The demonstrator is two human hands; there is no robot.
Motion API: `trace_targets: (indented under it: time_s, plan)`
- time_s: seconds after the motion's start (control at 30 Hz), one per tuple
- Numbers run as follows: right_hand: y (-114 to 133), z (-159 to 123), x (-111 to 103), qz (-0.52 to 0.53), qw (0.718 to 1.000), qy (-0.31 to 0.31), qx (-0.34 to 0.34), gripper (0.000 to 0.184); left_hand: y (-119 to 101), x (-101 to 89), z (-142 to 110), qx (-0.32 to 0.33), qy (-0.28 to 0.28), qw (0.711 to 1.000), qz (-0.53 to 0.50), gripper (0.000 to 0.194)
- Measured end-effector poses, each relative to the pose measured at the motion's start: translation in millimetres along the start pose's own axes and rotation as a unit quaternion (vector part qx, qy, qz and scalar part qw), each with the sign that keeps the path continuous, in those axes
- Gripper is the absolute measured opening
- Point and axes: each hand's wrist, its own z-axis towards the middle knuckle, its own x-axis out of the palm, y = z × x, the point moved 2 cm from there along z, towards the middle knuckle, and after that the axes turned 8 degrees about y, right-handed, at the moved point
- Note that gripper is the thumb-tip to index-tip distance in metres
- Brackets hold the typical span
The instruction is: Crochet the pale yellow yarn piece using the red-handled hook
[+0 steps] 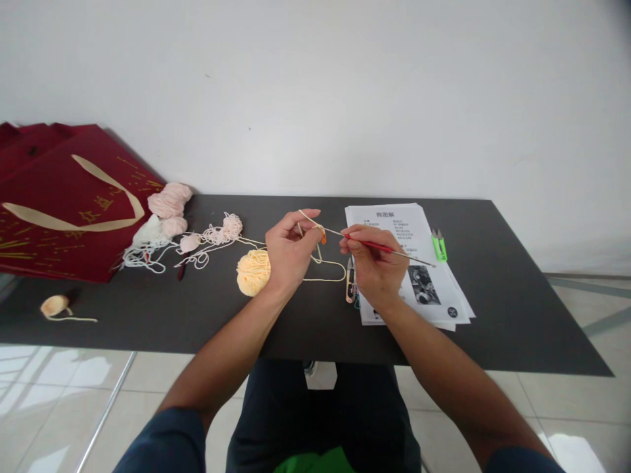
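My left hand (pixel 290 249) pinches cream yarn (pixel 309 215), with a strand running over its raised index finger. A small orange piece (pixel 323 236), perhaps a stitch marker, hangs at the fingertips. My right hand (pixel 377 259) is closed around the red grip of a crochet hook (pixel 377 246). The hook's thin metal tip reaches left to the yarn at my left fingertips; its other end sticks out to the right. Beside my left wrist lies a yellow yarn ball (pixel 254 272). A loose loop of its strand lies on the table between my hands.
Printed sheets (pixel 394 315) lie under my right hand, with green thread snips (pixel 438 246) on them and another pair of snips (pixel 350 279) at their left edge. Pink and white yarn (pixel 170 200) sits by a dark red bag (pixel 59 217). A small cream piece (pixel 55 305) lies front left.
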Motion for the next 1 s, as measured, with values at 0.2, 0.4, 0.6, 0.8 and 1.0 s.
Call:
trace_targets:
  time_s: [0.2, 0.4, 0.6, 0.8, 1.0]
  plan:
    - [-7, -3, 4, 0.029, 1.0, -0.009, 0.005, 0.011, 1, 4.4, -2, -0.023, -0.007, 0.999, -0.033, 0.03]
    - [-11, -5, 3, 0.01, 1.0, -0.009, 0.013, 0.008, 1, 10.6, -6, -0.038, 0.002, 0.998, -0.041, 0.032]
    - [-16, 2, 2, 0.11, 0.99, -0.008, 0.086, 0.009, 0, 4.6, 0, -0.034, -0.008, 0.999, -0.036, 0.035]
    - [-18, 9, 1, 0.199, 0.972, 0.006, 0.125, 0.017, -2, 6.1, -4, -0.028, 0.015, 0.999, -0.037, 0.036]
    - [-16, 11, -2, 0.22, 0.968, 0.006, 0.12, 0.016, -2, 5.2, -4, -0.012, 0.023, 0.999, -0.02, 0.037]
